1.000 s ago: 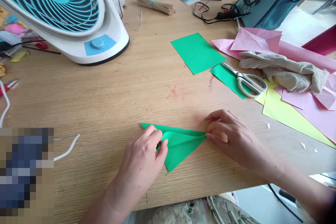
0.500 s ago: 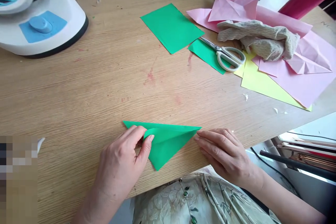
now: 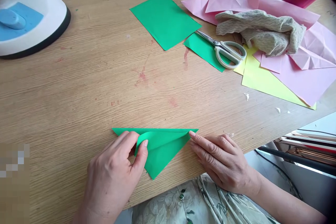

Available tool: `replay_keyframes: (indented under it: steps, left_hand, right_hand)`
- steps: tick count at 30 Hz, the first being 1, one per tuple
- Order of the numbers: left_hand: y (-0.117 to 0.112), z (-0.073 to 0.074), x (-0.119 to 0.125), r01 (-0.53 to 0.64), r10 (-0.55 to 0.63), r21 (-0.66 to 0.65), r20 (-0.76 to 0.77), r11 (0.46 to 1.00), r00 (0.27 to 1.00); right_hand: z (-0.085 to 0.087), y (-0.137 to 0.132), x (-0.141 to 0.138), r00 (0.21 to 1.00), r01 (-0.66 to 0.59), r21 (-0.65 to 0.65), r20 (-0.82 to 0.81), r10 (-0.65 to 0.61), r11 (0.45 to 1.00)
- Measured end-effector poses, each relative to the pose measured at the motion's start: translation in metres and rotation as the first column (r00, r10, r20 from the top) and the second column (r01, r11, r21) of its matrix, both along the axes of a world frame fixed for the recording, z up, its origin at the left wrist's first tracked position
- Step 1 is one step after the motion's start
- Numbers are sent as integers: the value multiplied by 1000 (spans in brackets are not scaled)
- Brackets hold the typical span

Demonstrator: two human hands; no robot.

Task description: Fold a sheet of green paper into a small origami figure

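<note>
While the left hand pinches a curled flap of one folded green sheet, nearer the worktop's edge than the single pair of scissors, the right hand, fingers outstretched, touches the sheet's corner. Two other green sheets lie by the scissors, one partly hidden beneath them; well left of them, one white appliance is cut off.
</note>
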State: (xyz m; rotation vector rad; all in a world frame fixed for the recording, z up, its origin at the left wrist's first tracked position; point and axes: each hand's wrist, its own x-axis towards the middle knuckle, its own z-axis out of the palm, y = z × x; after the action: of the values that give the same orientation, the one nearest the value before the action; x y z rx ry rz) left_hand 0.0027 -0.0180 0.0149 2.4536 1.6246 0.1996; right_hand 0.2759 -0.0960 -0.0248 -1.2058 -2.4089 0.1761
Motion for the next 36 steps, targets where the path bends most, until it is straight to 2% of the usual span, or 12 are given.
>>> replay_keyframes:
  steps: [9, 26, 36]
  left_hand:
    - [0, -1, 2, -37, 36, -30, -32, 999, 999]
    - [5, -1, 3, 35, -32, 51, -53, 998, 998]
    - [3, -2, 0, 17, -16, 12, -65, 1000, 998]
  right_hand:
    - [-3, 0, 1, 1000, 24, -13, 17, -24, 1000]
    - [-1, -1, -2, 998, 55, -84, 31, -53, 995]
    - [-2, -1, -2, 998, 68, -69, 11, -67, 995]
